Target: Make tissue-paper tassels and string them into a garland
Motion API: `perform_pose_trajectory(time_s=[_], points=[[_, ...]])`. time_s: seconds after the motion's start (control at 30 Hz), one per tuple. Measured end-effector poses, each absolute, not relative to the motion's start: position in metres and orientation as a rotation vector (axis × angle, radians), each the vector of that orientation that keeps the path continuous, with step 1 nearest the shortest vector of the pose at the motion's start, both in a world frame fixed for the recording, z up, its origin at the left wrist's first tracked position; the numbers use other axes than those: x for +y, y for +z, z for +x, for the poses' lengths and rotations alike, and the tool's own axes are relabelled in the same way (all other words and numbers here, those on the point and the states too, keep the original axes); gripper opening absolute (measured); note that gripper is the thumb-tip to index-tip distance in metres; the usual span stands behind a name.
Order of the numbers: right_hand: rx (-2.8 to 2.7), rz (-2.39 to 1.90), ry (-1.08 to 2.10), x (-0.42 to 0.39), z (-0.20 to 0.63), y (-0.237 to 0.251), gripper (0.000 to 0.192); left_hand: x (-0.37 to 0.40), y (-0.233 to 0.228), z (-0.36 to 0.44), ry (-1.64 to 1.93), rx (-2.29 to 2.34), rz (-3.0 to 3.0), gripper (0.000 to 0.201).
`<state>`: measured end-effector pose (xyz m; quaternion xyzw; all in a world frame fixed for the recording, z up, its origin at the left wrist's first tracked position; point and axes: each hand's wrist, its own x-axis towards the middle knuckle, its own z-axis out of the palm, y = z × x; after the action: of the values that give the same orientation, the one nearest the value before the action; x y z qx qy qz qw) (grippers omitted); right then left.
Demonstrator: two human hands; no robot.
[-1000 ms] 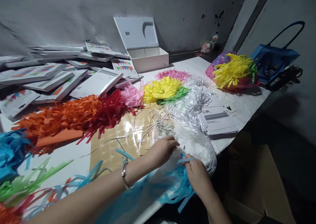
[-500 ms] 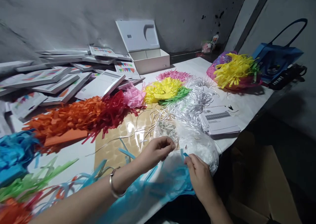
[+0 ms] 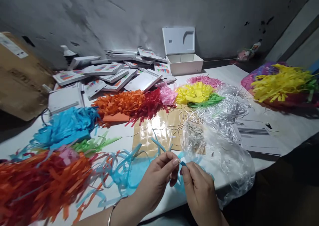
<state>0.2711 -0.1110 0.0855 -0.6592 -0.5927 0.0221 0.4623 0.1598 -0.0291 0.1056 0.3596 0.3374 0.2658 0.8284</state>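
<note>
My right hand (image 3: 200,189) is closed, its thumb and forefinger pinching a twisted bit of blue tissue paper (image 3: 183,163). Right beside it my left hand (image 3: 159,176) is closed in a pinch; a thin pale end seems to show at its fingertips, too small to name. Below and between the hands hangs fringed blue tissue paper (image 3: 139,171), partly hidden by them. Just beyond lies a tan sheet with round stickers (image 3: 147,138), with loose thin cords (image 3: 176,126) across it. A clear plastic bag (image 3: 231,166) lies to the right of my hands.
Orange (image 3: 119,101), blue (image 3: 67,124) and yellow tissue fringes (image 3: 195,92) lie across the table, with silvery strands (image 3: 226,110) to the right. White packs (image 3: 112,71) and an open white box (image 3: 185,65) stand behind. A brown carton (image 3: 23,76) is at left.
My view has turned left, bringing the brown carton into sight. My hands have come together, the left fingertips now right beside the blue paper in the right hand.
</note>
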Motion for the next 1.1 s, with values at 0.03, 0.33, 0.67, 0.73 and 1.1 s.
perform_pose_trajectory(time_s=[0.03, 0.33, 0.67, 0.73, 1.1], points=[[-1.472, -1.610, 0.060, -0.110, 0.268, 0.085, 0.032, -0.030, 0.104, 0.157, 0.597, 0.724, 0.788, 0.035], [-1.640, -1.464, 0.250, -0.105, 0.255, 0.093, 0.028, -0.031, 0.095, 0.135, 0.748, 0.737, 0.929, 0.038], [-1.643, -1.374, 0.522, -0.101, 0.251, 0.099, 0.029, -0.029, 0.095, 0.116, 0.660, 0.654, 0.980, 0.046], [-1.632, -1.373, 0.539, -0.101, 0.250, 0.097, 0.029, -0.028, 0.095, 0.113, 0.638, 0.642, 0.988, 0.046], [-1.675, -1.458, 0.166, -0.099, 0.240, 0.088, 0.018, -0.025, 0.088, 0.097, 0.688, 0.741, 1.085, 0.047]])
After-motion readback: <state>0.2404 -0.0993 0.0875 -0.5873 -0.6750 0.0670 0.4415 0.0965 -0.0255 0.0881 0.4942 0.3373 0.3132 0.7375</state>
